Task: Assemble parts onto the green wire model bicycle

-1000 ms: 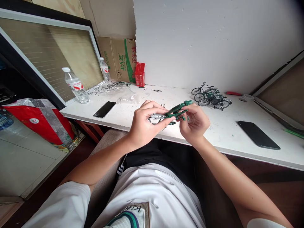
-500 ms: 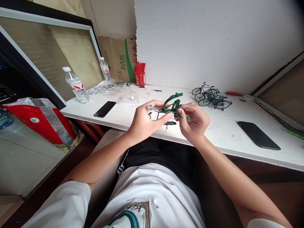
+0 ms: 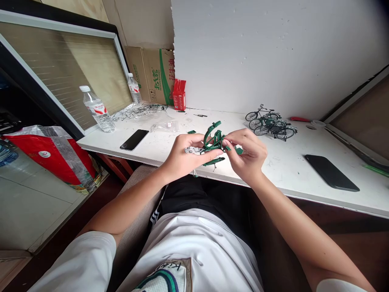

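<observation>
Both hands hold a small green model bicycle frame [image 3: 213, 140] just above the near edge of the white table [image 3: 282, 166]. My left hand [image 3: 184, 156] pinches its left end, where a silver part shows by the fingertips. My right hand [image 3: 247, 156] grips the right end with curled fingers. The frame's curved green piece sticks up between the two hands. A loose green piece [image 3: 214, 161] lies on the table under the hands.
Finished green model bicycles [image 3: 270, 123] stand at the back right. Two black phones [image 3: 134, 139] [image 3: 331, 172] lie on the table. Two water bottles [image 3: 97, 108], a red carton [image 3: 179, 95], a cardboard box [image 3: 153, 73] and plastic bags of parts [image 3: 139, 111] sit at the back left.
The frame has been turned in my hands: its curved green end, lying flat and pointing right a second ago, now stands upright between them. Both hands stayed in place.
</observation>
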### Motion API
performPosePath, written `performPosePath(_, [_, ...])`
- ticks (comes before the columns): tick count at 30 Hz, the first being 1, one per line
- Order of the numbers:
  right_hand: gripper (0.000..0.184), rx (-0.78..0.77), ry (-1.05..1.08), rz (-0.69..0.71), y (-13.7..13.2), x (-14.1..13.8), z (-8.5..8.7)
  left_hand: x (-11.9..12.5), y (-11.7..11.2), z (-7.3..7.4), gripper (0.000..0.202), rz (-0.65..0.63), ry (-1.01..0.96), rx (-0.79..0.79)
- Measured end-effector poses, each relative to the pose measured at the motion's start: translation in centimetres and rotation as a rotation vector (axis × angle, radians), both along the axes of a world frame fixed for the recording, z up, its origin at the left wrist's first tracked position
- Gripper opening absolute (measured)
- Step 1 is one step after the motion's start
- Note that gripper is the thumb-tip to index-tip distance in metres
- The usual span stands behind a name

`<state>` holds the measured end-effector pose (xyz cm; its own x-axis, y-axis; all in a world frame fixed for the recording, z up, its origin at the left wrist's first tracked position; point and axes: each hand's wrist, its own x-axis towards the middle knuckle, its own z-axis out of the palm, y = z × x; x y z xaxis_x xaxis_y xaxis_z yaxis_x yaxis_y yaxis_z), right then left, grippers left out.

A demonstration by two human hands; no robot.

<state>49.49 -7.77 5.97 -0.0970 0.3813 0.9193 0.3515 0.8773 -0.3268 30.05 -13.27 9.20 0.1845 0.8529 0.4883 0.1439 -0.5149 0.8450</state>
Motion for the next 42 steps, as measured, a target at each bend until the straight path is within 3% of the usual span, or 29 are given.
performPosePath(7, [0.023, -0.060, -0.008, 0.104, 0.5, 0.4, 0.2, -0.2, 0.5, -0.3, 0.031, 0.012, 0.053, 0.047])
performPosePath(11, [0.025, -0.180, 0.001, 0.131, 0.7, 0.4, 0.0, -0.4, 1.3, -0.7, 0.034, 0.014, 0.030, 0.045])
performPosePath(18, [0.047, -0.458, 0.118, 0.159, 1.8, 0.4, -0.8, -1.3, 4.1, -2.4, 0.049, -0.184, -0.001, -0.243])
performPosePath(23, [0.053, -0.605, 0.148, 0.243, 2.6, 0.5, -1.0, -1.9, 5.4, -3.0, 0.044, -0.313, -0.042, -0.309])
performPosePath(34, [0.052, -0.648, 0.157, 0.272, 2.4, 0.5, -0.9, -2.4, 5.6, -3.0, 0.044, -0.458, -0.008, -0.398])
performPosePath(42, [0.053, -0.734, 0.224, 0.331, 1.9, 0.3, -0.1, -2.7, 5.5, -2.3, 0.041, -0.397, 0.065, -0.427])
